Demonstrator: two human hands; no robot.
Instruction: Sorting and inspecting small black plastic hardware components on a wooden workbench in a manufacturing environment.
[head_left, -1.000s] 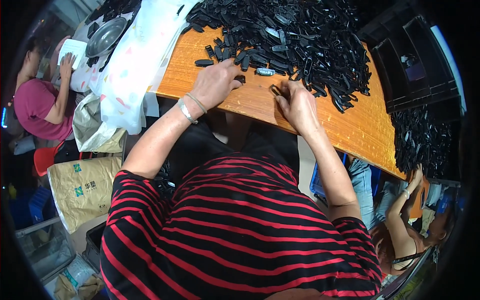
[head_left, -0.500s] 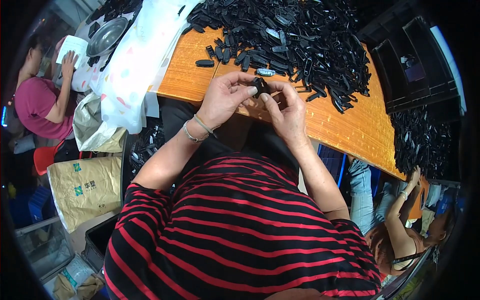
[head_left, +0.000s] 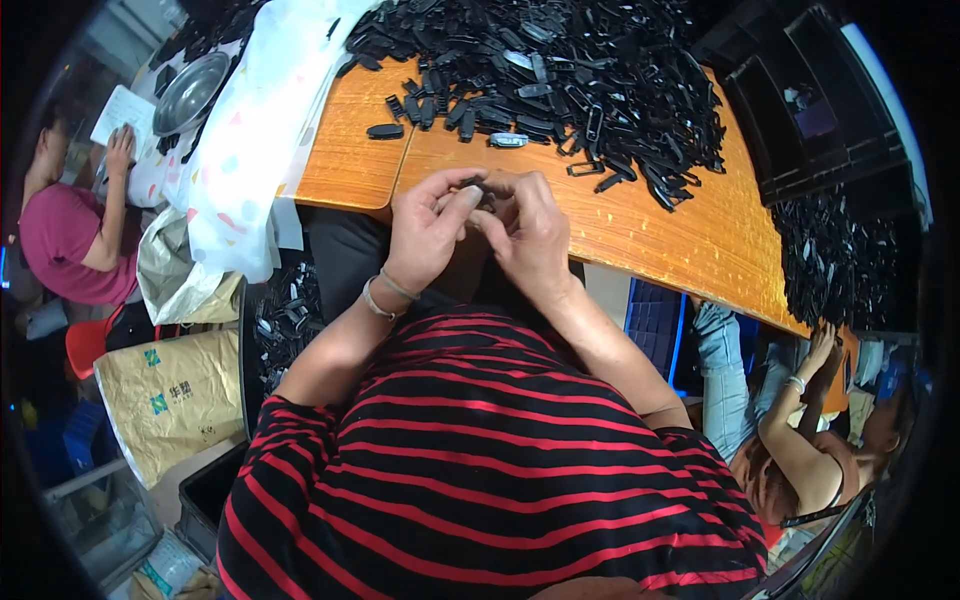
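Both my hands meet just past the near edge of the wooden table (head_left: 690, 235). Between thumb and fingers, my left hand (head_left: 427, 228) pinches a small black plastic part (head_left: 474, 186). Closed against the same part are the fingers of my right hand (head_left: 535, 235), which hide much of it. Its exact kind is too covered to make out. Beyond my hands spreads a large heap of black plastic clip-like pieces (head_left: 540, 75). A black piece with a pale, clear-looking top (head_left: 508, 140) lies at the heap's near side, and a single oval black piece (head_left: 385, 131) lies left of it.
White patterned sheeting (head_left: 235, 190) hangs over the table's left side. A black crate (head_left: 810, 120) stands at the right beside another heap of black parts (head_left: 840, 260). A paper sack (head_left: 175, 400) stands at lower left. One person sits at far left, another at lower right.
My hands, still holding the small black part, have shifted slightly left and nearer in the picture. My right fingers now curl further over it. The whole view has shifted a little.
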